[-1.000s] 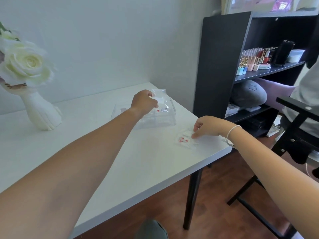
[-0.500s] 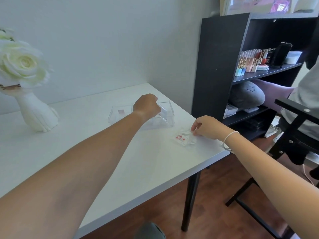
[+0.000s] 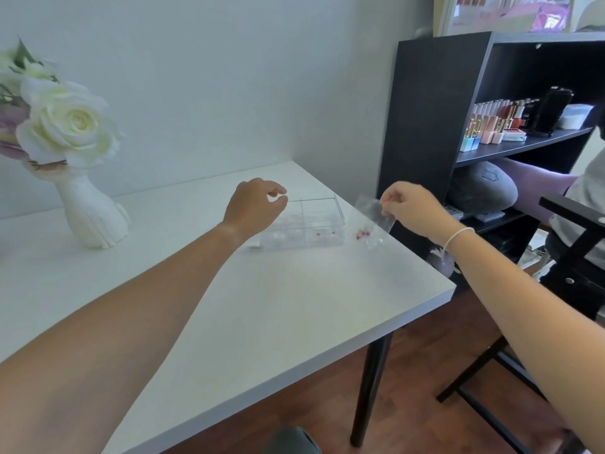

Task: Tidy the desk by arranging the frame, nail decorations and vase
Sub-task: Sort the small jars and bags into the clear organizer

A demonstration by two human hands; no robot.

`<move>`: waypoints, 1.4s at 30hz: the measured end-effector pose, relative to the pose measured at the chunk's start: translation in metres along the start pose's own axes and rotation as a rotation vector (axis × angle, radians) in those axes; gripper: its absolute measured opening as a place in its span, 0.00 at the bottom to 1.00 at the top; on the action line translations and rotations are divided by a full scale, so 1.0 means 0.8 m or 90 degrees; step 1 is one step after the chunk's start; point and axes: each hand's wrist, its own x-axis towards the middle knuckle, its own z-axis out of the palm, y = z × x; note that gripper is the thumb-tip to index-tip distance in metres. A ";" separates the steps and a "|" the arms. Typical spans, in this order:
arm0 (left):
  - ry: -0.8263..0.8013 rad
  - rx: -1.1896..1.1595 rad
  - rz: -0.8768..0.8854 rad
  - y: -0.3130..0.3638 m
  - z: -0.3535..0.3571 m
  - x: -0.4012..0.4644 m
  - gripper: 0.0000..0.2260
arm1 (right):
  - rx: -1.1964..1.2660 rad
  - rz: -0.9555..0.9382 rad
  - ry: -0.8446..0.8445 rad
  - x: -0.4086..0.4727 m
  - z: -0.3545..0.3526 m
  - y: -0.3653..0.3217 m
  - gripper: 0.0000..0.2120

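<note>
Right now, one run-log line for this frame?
left hand: fingers pinched over clear plastic compartment box | right hand: holding small clear plastic bag lifted | white hand-shaped vase: upright, untouched

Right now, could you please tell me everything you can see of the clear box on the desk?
The clear box looks like transparent plastic, rectangular, lidless and split by dividers into compartments. It sits flat on the white desk near the far right corner. Small red bits lie inside. The left hand hovers over its left end; contact is unclear.
</note>
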 end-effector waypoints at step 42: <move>-0.011 -0.267 -0.204 -0.099 -0.007 -0.060 0.25 | -0.405 -0.232 0.006 0.085 0.091 -0.071 0.13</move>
